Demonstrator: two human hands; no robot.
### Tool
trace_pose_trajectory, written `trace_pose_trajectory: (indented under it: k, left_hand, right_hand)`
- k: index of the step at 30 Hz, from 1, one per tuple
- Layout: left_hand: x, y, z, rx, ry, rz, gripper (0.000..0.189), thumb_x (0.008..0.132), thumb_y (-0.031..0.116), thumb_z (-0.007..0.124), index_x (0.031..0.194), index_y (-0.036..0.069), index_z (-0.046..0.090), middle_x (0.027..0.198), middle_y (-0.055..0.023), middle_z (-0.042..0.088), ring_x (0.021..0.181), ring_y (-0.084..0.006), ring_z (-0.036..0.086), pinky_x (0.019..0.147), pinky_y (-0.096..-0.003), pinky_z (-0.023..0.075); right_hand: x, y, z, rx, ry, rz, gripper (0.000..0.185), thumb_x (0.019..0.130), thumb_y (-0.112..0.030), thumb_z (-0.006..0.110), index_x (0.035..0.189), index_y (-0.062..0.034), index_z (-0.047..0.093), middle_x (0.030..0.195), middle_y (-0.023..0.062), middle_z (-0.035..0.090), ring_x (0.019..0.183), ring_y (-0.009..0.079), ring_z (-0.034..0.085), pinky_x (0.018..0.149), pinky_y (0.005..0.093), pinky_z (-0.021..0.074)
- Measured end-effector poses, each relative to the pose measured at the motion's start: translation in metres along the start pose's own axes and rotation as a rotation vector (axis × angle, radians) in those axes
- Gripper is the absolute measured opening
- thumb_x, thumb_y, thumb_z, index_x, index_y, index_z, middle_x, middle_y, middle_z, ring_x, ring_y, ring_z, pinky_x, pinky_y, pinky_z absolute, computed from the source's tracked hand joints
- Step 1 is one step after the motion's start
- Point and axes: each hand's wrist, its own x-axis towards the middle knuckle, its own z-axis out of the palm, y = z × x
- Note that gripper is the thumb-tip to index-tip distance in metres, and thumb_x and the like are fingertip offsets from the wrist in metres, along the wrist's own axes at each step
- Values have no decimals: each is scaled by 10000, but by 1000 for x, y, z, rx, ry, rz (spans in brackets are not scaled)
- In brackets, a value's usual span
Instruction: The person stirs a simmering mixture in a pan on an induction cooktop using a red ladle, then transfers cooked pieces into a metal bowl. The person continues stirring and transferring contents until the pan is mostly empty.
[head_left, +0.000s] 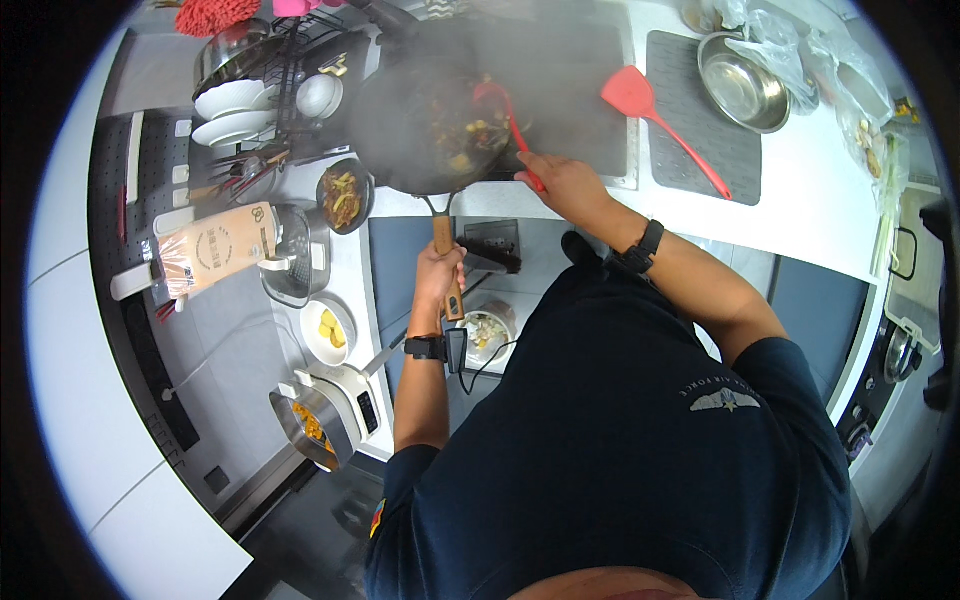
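My left hand (439, 274) grips the wooden handle (443, 234) of a dark wok (401, 161) on the stove. Thick steam rises from the wok and blurs its left side. Chopped food (469, 135), with yellowish and brown pieces, lies in its right part. In my right hand (559, 182) is a red ladle or spoon (516, 127); its head reaches down into the food at the wok's right side. Just left of the wok, a dark bowl (345, 196) holds cooked brown and yellow strips.
A red spatula (667, 127) and a steel bowl (744, 82) lie on a grey mat (679, 56) at right. To the left stand a white bowl with yellow slices (328, 330), a colander (296, 255) and a white appliance (337, 405). A waste bin (487, 334) sits below the counter.
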Motion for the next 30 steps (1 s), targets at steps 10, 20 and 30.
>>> trace_pose_trajectory:
  k: [10, 20, 30]
  left_hand:
    - [-1, -14, -2, -165, -131, -3, 110, 875, 90, 632, 928, 36, 551, 635, -16, 536, 440, -108, 502, 389, -261, 430]
    - [8, -43, 16, -332, -254, 51, 119, 870, 100, 640, 891, 31, 544, 623, -21, 535, 432, -116, 521, 393, -279, 446]
    - [-6, -44, 16, -333, -232, 91, 105, 877, 113, 631, 869, 40, 556, 621, -23, 543, 432, -108, 510, 403, -272, 448]
  right_hand:
    - [9, -20, -34, 74, 69, 21, 319, 910, -252, 666, 1159, -56, 635, 977, 171, 687, 838, 373, 659, 699, 425, 533]
    - [39, -26, -78, -126, 68, -224, 290, 896, -123, 643, 1185, -95, 633, 974, 127, 677, 833, 336, 651, 699, 420, 535]
    - [46, -14, -46, -191, -97, -276, 330, 861, -75, 638, 1191, -81, 628, 984, 137, 676, 850, 347, 654, 726, 417, 546]
